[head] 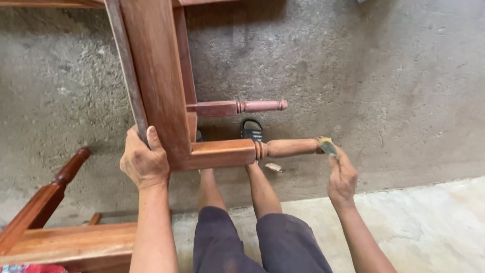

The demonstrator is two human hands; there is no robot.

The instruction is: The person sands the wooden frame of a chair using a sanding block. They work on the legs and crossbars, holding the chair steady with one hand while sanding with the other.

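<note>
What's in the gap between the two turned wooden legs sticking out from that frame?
In the head view, a dark sandal on the person's foot shows between the upper leg and the lower leg, with grey concrete floor around it.

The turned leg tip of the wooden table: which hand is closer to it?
Right. The right hand presses a small sanding piece against the turned leg tip; the left hand grips the table frame at the leg's opposite end.

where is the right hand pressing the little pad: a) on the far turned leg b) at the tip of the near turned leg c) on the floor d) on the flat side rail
b: the right hand holds the small yellowish pad against the end of the near turned leg, while the left hand grips the frame.
</note>
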